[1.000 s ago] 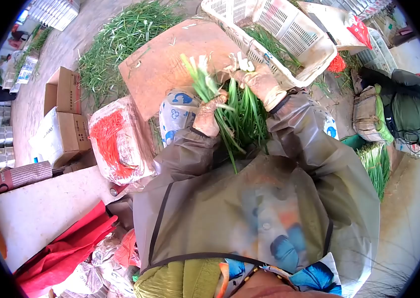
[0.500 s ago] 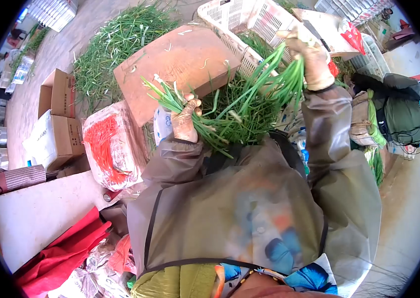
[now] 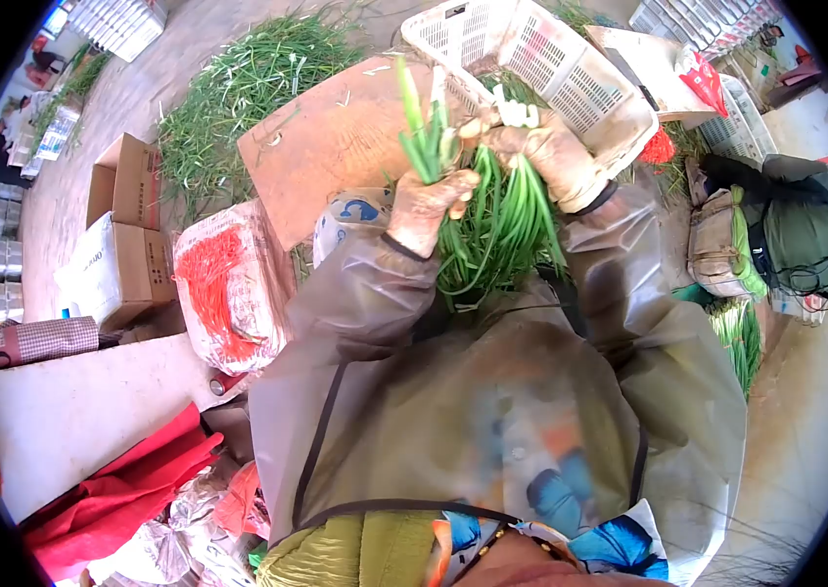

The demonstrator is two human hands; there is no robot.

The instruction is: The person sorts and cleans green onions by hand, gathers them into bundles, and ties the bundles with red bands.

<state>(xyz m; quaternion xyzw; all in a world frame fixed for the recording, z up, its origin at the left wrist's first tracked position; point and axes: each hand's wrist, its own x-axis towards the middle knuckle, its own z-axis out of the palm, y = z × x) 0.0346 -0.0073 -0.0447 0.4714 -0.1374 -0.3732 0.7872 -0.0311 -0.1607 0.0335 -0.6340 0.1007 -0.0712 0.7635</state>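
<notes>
My left hand [image 3: 426, 207] is closed around a few green onions [image 3: 419, 137], whose cut ends point up and away from me. Close beside it, my right hand [image 3: 556, 161] grips a bunch of green onions [image 3: 517, 201]. White stalk ends of that bunch show above the fingers, and its long leaves hang down toward my lap. The two hands nearly meet; whether their fingers touch I cannot tell. Behind them lies a brown board [image 3: 336, 132] with scraps on it.
A white plastic crate [image 3: 580, 88] stands beyond my right hand. A large heap of green leaves [image 3: 248, 98] covers the floor at the far left. Red ties [image 3: 218, 284] lie on a wrapped package at left, near an open cardboard box [image 3: 125, 186]. More green onions [image 3: 739, 338] lie at right.
My right hand has come left and lowered toward my left hand, bringing its bunch along. The left hand has moved right, and the stalks in it now point more upright.
</notes>
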